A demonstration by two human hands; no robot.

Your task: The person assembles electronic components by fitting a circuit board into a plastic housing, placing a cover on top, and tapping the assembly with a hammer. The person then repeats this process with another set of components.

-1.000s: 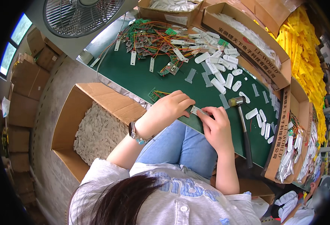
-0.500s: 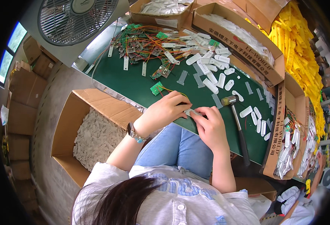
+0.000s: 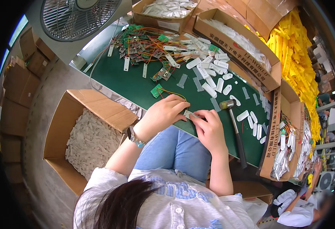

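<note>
My left hand [image 3: 163, 115] and my right hand [image 3: 209, 128] meet over the near edge of the green table. Between their fingertips is a small pale plastic strip [image 3: 190, 114], pinched from both sides. Red and yellow wires [image 3: 173, 92] run from under my left fingers to a small green circuit board [image 3: 157, 91], which lies just beyond that hand. To the right of my right hand lies a hammer [image 3: 237, 131] with a black handle, its head pointing away from me. My fingers cover part of the strip.
Wired circuit boards [image 3: 137, 47] and white plastic casings [image 3: 209, 72] are heaped across the far table. Cardboard boxes [image 3: 236, 47] line the far and right edges. An open carton [image 3: 57, 152] of white pieces stands left. A fan [image 3: 80, 17] is at upper left; yellow parts [image 3: 295, 57] pile up right.
The view has shifted slightly. More of the pale strip shows between my fingertips, and my right fingers look a little lower along it. Both hands keep their hold.
</note>
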